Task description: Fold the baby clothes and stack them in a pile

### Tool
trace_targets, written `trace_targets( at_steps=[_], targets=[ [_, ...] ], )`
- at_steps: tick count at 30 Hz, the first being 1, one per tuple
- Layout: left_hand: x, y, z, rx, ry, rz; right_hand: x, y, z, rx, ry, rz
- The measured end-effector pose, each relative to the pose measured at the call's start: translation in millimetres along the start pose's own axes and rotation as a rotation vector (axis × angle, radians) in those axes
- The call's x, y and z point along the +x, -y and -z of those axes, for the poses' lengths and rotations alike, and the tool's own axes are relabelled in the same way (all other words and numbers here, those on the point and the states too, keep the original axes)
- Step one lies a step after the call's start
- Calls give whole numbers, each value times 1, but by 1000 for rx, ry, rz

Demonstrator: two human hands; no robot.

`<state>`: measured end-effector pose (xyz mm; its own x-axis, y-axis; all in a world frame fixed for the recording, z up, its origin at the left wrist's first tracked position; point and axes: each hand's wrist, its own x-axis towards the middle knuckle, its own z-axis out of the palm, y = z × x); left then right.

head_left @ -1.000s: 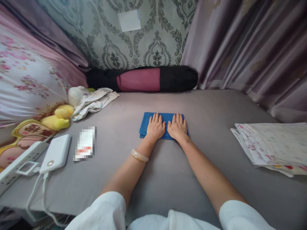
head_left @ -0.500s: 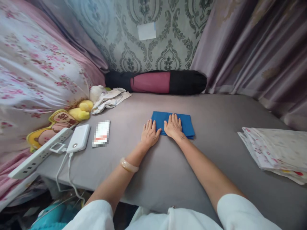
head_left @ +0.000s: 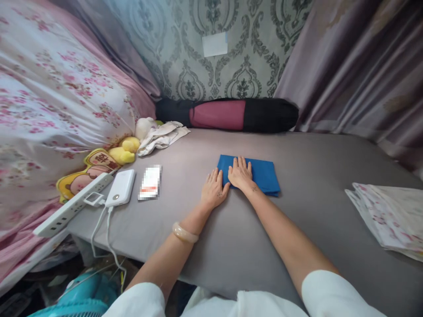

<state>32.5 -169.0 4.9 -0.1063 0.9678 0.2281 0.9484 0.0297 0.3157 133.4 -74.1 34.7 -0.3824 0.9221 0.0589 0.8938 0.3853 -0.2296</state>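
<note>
A folded blue cloth (head_left: 264,174) lies flat in the middle of the grey-covered surface (head_left: 231,237). My right hand (head_left: 240,174) rests palm down on its left part, fingers stretched out and a little apart. At the cloth's left edge is my left hand (head_left: 214,188), also flat, with its fingers straight and its thumb close to the right hand. A pale bangle (head_left: 185,232) circles my left wrist. Neither hand grips anything. Part of the cloth is hidden beneath the hands.
On the left lie a white power strip (head_left: 74,204), a power bank (head_left: 121,187) with cables, a blurred-out card-like item (head_left: 150,182) and yellow plush toys (head_left: 124,152). A crumpled cloth (head_left: 161,138) and a long black-and-maroon bag (head_left: 218,115) are behind. Folded floral fabric (head_left: 393,215) sits right.
The camera view has turned slightly left, so the scene sits further right. My right hand has shifted a little leftward over the blue cloth; my left hand stays beside its edge.
</note>
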Motion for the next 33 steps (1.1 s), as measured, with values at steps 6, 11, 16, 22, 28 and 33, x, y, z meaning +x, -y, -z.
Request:
trace_targets(
  at_steps=[6, 11, 16, 22, 28, 33],
  targets=[
    [1, 7, 1, -152, -39, -19, 12, 14, -12, 49, 29, 40],
    [4, 13, -1, -309, -92, 10, 13, 10, -19, 29, 41, 24],
    [7, 14, 3, -449, -187, 102, 14, 13, -13, 39, 78, 6],
    [8, 14, 6, -512, -302, 202, 20, 35, -8, 31, 49, 94],
    [7, 18, 7, -506, -384, 262, 23, 55, -18, 16, 81, 145],
    [6, 15, 6, -495, -389, 214, 22, 55, -24, 23, 134, 129]
  ],
)
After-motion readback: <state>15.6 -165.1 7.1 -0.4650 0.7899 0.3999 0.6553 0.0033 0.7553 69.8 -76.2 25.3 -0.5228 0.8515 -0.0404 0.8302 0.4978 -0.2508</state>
